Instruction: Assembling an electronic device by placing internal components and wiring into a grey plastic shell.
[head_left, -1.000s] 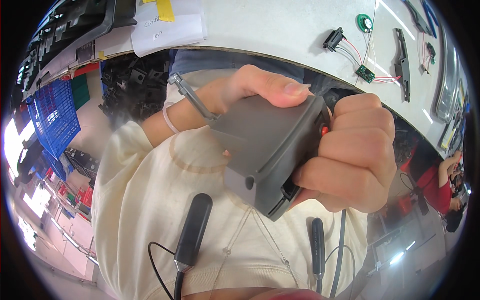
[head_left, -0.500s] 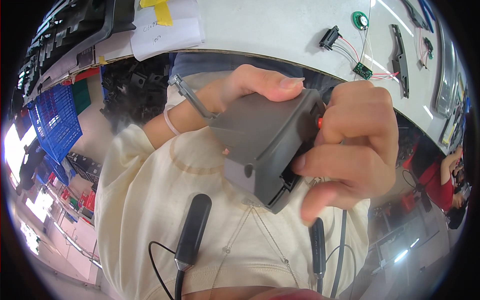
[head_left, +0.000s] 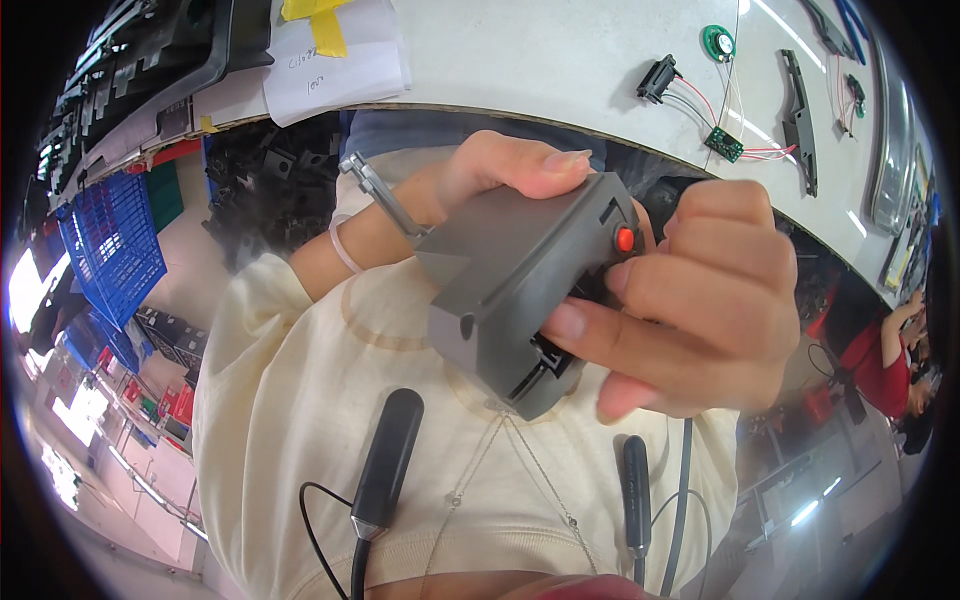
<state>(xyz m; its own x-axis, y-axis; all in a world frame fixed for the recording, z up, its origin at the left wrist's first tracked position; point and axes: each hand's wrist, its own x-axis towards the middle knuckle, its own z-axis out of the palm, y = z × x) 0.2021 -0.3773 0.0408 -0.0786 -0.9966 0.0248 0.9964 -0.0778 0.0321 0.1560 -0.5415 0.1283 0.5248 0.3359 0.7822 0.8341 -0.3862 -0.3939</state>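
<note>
A dark grey plastic housing [head_left: 510, 250] is held tilted in front of my chest. On its right end shows a red button [head_left: 625, 240], and a slot with black inner parts opens along the lower right side. From behind its left side a slim grey arm [head_left: 385, 195] sticks out. My left hand [head_left: 515, 165] grips the housing from the far side, thumb on top and fingers hidden beneath. Curled against the open side, my right hand [head_left: 710, 300] has fingertips at the slot and just below the button. Whether it pinches a small part there is hidden.
On the white table [head_left: 520, 60] lie a green round speaker [head_left: 718, 42], a black connector [head_left: 657, 78], a wired green circuit board [head_left: 724, 144] and a black strip [head_left: 798, 125]. Taped paper [head_left: 335, 60] and black parts [head_left: 150, 70] are left; a blue crate [head_left: 112, 245] stands below.
The housing has turned slightly, bringing the red button into full view. My right fingers have shifted off the button, and one fingertip now presses farther left at the slot.
</note>
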